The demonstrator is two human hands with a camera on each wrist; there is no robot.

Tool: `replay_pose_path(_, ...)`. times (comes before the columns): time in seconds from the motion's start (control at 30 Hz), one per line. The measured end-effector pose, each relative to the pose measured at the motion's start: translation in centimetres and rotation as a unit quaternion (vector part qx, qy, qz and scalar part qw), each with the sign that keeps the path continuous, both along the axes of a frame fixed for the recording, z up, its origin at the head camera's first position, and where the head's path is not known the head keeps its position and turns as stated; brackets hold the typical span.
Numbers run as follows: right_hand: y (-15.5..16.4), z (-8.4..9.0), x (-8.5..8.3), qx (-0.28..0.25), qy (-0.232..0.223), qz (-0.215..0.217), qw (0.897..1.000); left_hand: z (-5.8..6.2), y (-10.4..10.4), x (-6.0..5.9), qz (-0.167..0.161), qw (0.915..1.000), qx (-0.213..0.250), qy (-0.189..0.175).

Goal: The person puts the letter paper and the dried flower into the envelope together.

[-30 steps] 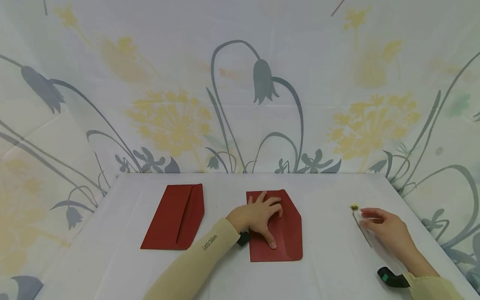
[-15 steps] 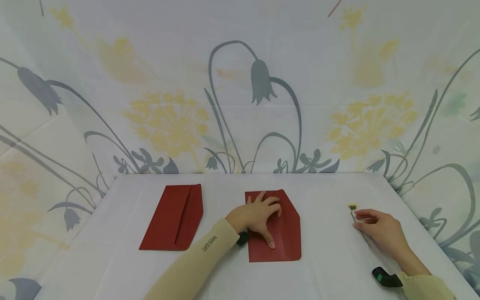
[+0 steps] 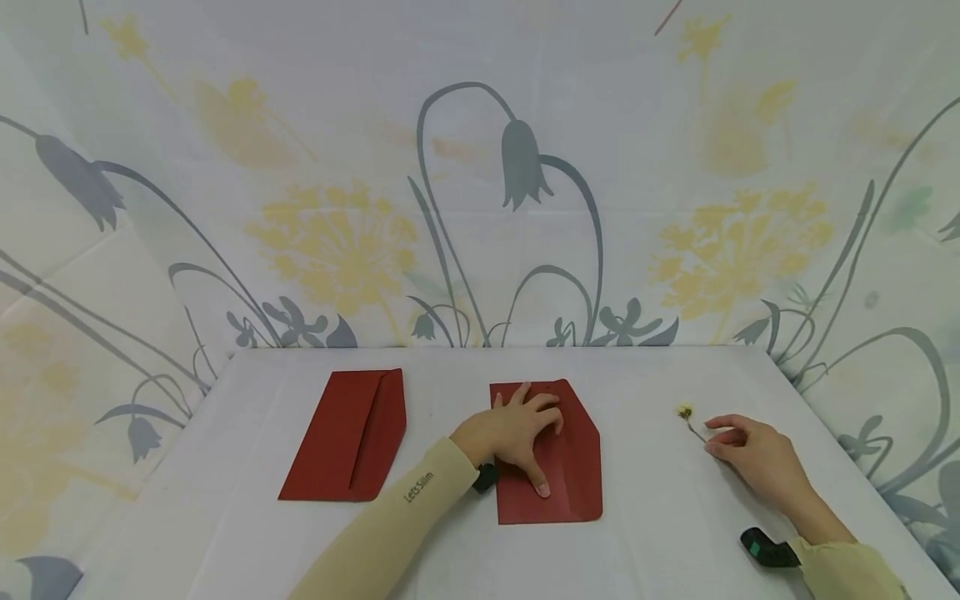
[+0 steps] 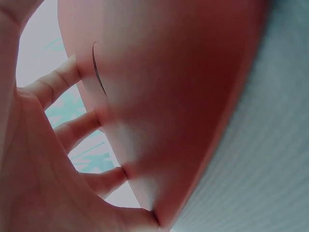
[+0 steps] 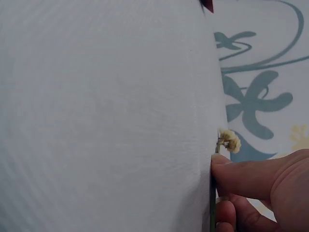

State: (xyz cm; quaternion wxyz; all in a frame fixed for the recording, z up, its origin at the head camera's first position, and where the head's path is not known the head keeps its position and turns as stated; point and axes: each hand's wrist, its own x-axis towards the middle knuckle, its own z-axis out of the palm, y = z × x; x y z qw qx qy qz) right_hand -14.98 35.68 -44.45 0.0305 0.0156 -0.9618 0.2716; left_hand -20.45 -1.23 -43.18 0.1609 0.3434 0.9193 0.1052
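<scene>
In the head view, a red envelope [image 3: 583, 467] lies in the middle of the white table with its flap side to the right. My left hand [image 3: 513, 433] rests on it, fingers spread. The left wrist view shows the fingertips touching the red paper [image 4: 159, 96]. To the right, my right hand [image 3: 761, 467] pinches the thin stem of a small pale yellow dried flower [image 3: 685, 412] between thumb and fingers. In the right wrist view, the flower head [image 5: 230, 141] sticks out past the thumb, just over the tabletop; part of the stem is hidden by the fingers.
A second red envelope [image 3: 333, 437] lies on the table [image 3: 442, 550] to the left, beyond the left sleeve [image 3: 405, 508]. A white cloth [image 3: 465, 250] printed with grey and yellow flowers closes off the back and sides.
My right hand has moved onto the flower's stem and grips it; the flower head has shifted left and the stem's tilt has changed. My left hand stays on the envelope.
</scene>
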Motion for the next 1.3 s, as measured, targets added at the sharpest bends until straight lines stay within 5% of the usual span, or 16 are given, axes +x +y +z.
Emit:
replay_pose_path(0.67,-0.6,-0.1,0.3,-0.006,0.026,-0.014,1.0,0.1,0.1,0.0,0.002,1.0,-0.002,-0.008)
replay_pose_path(1.3,0.1,1.0,0.1,-0.01,-0.024,0.002,1.0,0.0,0.1,0.0,0.005,1.0,-0.002,-0.007)
